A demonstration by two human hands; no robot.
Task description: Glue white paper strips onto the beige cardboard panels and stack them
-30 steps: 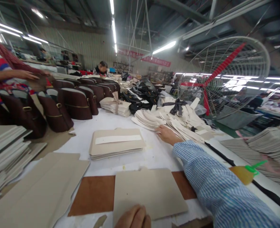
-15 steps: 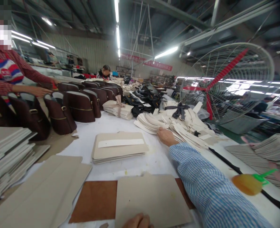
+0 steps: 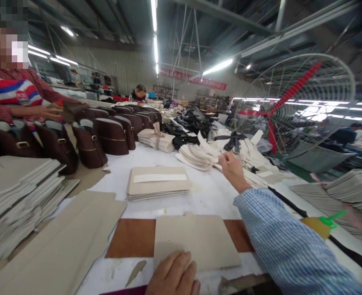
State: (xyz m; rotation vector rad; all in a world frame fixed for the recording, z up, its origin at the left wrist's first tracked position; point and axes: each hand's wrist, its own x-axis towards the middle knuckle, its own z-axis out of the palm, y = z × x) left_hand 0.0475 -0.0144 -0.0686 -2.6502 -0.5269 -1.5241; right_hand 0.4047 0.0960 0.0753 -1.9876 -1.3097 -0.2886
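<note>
Fingers [image 3: 181, 264] of the left hand [image 3: 173, 276] lie flat and close together; the right hand [image 3: 234, 170] is curled closed, its contents unclear. On the white table [image 3: 208, 192], the right hand hangs beside the heap of pale cut pieces [image 3: 251, 153]. The left hand presses the beige card [image 3: 199, 237], which lies across the brown leather panel [image 3: 132, 237].

Card panel [image 3: 196, 239] lies on backing sheet [image 3: 132, 237], stack [image 3: 158, 182] behind, bags [image 3: 111, 137] farther left.
</note>
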